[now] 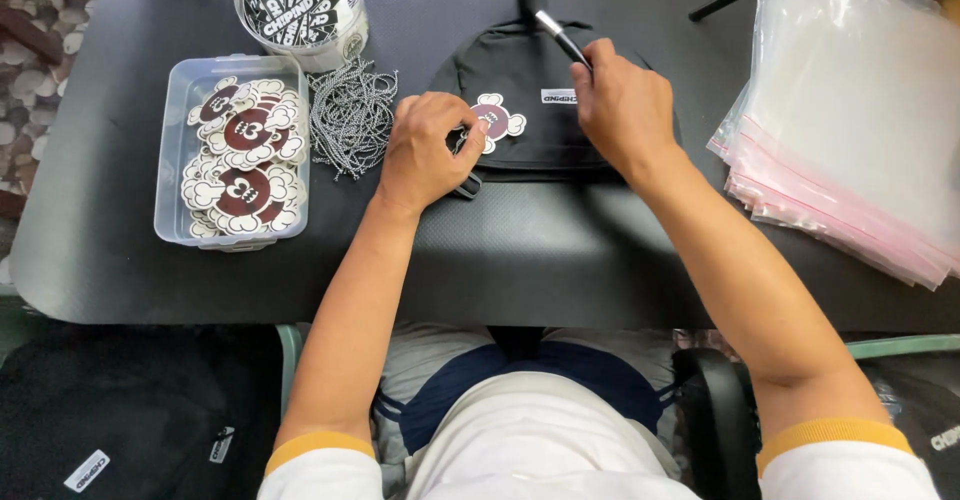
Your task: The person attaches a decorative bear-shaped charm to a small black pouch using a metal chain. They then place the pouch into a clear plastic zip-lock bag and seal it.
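Note:
A small black bag [530,80] lies on the dark mat [560,260] in front of me. My left hand [430,150] pinches a round maroon-and-white charm [495,118] against the bag's front, with a bit of ball chain at the fingertips. My right hand [622,105] rests on the bag's right side and grips a thin tool with a silver shaft and black handle [548,20], which points up and left over the bag.
A clear tray of matching charms [240,150] sits at the left. Beside it lie a pile of ball chains [350,115] and a round tub of black tags [300,10]. Clear zip bags [850,130] are stacked at the right. More black bags [130,420] lie below the table.

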